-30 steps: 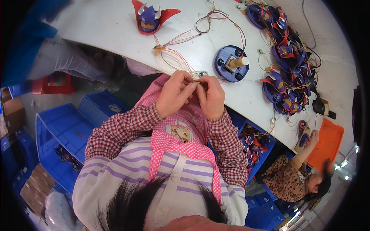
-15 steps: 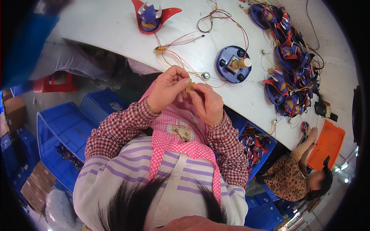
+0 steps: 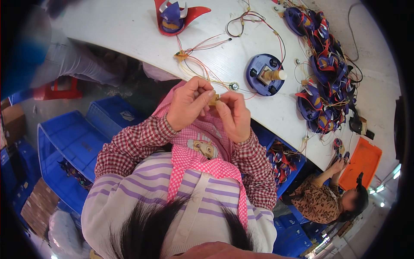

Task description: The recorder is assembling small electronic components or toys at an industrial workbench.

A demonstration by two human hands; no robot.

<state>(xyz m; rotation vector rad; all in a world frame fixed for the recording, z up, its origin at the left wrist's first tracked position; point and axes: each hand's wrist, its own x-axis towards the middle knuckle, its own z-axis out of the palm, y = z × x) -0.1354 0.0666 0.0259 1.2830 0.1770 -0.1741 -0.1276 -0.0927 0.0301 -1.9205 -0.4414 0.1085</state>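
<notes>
Fingers (image 3: pixel 203 99) of my left hand (image 3: pixel 187 107) and right hand (image 3: pixel 236 117) pinch a small yellowish piece (image 3: pixel 214 99) between them, above the pink apron (image 3: pixel 189 153); they partly cover it, so I can't make out its shape.

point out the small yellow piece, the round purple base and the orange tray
small yellow piece (image 3: pixel 213 99), head view, its visible face
round purple base (image 3: pixel 261 64), head view, its upward face
orange tray (image 3: pixel 361 163), head view, its bare floor

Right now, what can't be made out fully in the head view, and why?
Small yellow piece: head view, partly covered by the fingers.
Red-winged figure: head view, cut off by the upper edge.
Blue shape, far left: head view, blurred.
Parts in right-hand blue bin: head view, too small.
</notes>
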